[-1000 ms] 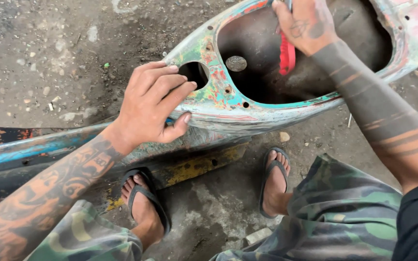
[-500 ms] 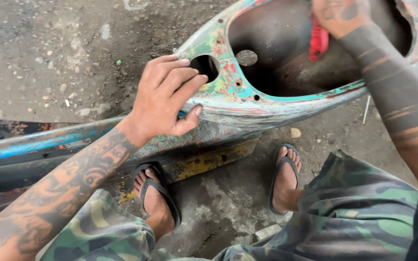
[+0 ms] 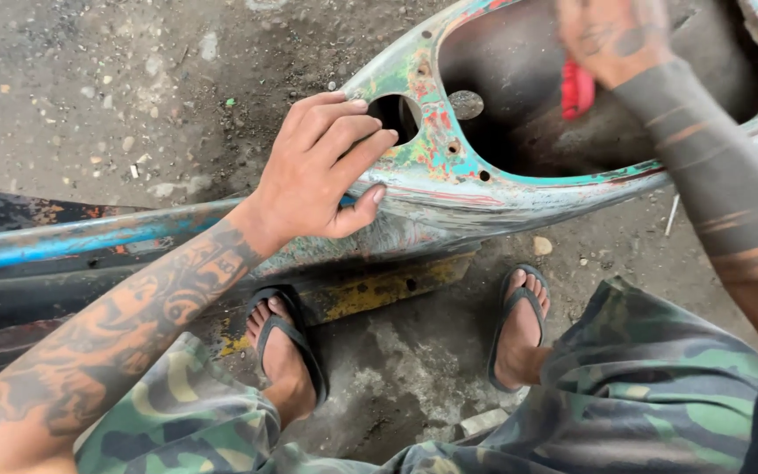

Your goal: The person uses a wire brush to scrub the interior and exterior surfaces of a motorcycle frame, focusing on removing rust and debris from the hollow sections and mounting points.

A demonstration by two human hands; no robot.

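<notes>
A worn scooter body shell [image 3: 432, 189] with peeling teal, red and white paint lies across the concrete. My left hand [image 3: 318, 171] rests on its rim beside a round hole [image 3: 394, 117], fingers spread over the edge and thumb pressed on the side. My right hand [image 3: 611, 35], blurred at the top of the view, is closed on a red object [image 3: 577, 89] inside the shell's dark hollow. What the red object is I cannot tell.
My feet in black flip-flops [image 3: 287, 347] [image 3: 519, 329] stand on stained concrete under the shell. A blue and black panel [image 3: 72, 241] runs off to the left. Small stones and grit litter the ground. Camouflage trousers [image 3: 651, 395] fill the lower edge.
My right hand with the red object has shifted up and right inside the hollow and is now blurred. My left hand keeps its place on the rim.
</notes>
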